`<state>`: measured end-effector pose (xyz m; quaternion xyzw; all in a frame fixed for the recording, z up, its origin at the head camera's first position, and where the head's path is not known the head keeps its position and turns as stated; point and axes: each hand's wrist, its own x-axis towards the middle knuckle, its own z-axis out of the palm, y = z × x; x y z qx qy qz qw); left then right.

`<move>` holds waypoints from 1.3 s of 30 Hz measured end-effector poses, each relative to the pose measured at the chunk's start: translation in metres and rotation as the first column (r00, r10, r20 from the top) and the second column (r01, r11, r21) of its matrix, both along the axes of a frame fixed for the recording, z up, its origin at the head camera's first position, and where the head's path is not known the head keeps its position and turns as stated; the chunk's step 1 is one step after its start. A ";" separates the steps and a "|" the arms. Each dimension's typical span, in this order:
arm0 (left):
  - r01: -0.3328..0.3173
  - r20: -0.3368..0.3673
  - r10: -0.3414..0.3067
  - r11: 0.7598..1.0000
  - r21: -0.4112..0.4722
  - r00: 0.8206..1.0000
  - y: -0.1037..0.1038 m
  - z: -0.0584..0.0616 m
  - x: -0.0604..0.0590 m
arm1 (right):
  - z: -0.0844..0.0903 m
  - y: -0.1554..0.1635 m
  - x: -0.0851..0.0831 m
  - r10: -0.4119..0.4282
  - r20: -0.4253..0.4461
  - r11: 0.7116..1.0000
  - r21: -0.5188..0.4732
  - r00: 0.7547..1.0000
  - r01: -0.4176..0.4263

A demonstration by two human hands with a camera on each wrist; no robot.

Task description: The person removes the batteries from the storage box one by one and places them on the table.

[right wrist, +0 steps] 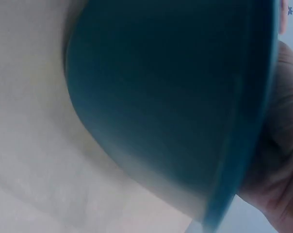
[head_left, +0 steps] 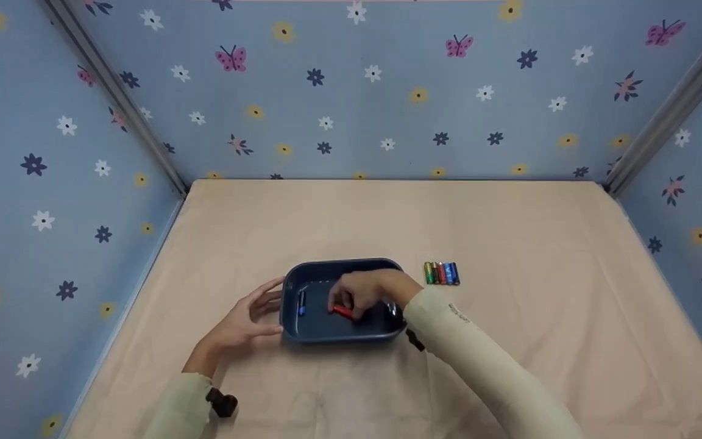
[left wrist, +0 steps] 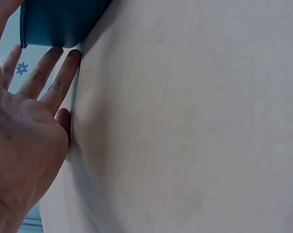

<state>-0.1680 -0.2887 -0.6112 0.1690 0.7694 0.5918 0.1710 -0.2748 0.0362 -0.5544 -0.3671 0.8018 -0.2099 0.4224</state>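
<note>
A dark blue rectangular tray (head_left: pixel 351 337) sits on the cloth-covered table. Inside it, my right hand (head_left: pixel 363 288) pinches a red battery (head_left: pixel 343 311) between thumb and fingers, low over the tray floor. A blue and black battery (head_left: pixel 301 303) lies near the tray's left end. Something dark and shiny shows at the right end, partly hidden by my wrist. My left hand (head_left: pixel 242 320) has its fingers extended against the tray's left outer side. The left wrist view shows those fingertips (left wrist: pixel 69 60) at the wall; in the right wrist view the tray wall (right wrist: pixel 161 97) hides my fingers.
To the right of the tray, several batteries (head_left: pixel 442 273) in green, red, blue and black lie side by side in a row. Patterned blue panels (head_left: pixel 351 97) enclose the table at the back and both sides. The beige cloth (head_left: pixel 540 244) has soft wrinkles.
</note>
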 end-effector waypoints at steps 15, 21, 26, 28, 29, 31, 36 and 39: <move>-0.038 0.004 0.038 0.998 -0.052 0.999 -0.002 -0.002 0.003 | -0.001 -0.004 0.009 0.008 -0.111 1.000 0.000 0.994 -0.009; -0.054 0.008 0.054 0.996 -0.064 0.998 -0.003 -0.002 0.005 | 0.011 -0.006 0.007 0.067 -0.178 0.998 0.024 0.982 -0.063; -0.030 0.008 0.030 0.999 -0.032 1.000 -0.003 -0.001 0.005 | 0.013 -0.004 0.007 0.053 -0.169 0.999 0.005 0.984 -0.053; -0.022 0.011 0.022 1.000 -0.019 1.000 -0.003 0.000 0.004 | 0.012 -0.001 0.005 0.025 -0.147 0.999 -0.021 0.989 -0.028; -0.018 0.011 0.019 1.000 -0.015 1.000 -0.003 0.000 0.003 | 0.012 0.001 0.004 0.014 -0.139 0.999 -0.038 0.990 -0.019; -0.018 0.009 0.018 1.000 -0.018 1.000 -0.003 0.000 0.002 | 0.012 0.005 0.002 -0.009 -0.125 0.997 -0.074 0.992 0.000; -0.021 0.007 0.022 0.999 -0.032 1.000 -0.002 0.000 0.001 | 0.015 0.017 -0.003 -0.038 -0.147 0.987 -0.162 0.988 0.014; -0.025 0.007 0.025 0.999 -0.037 1.000 -0.001 0.000 0.000 | 0.016 0.024 -0.003 -0.069 -0.166 0.977 -0.211 0.984 0.032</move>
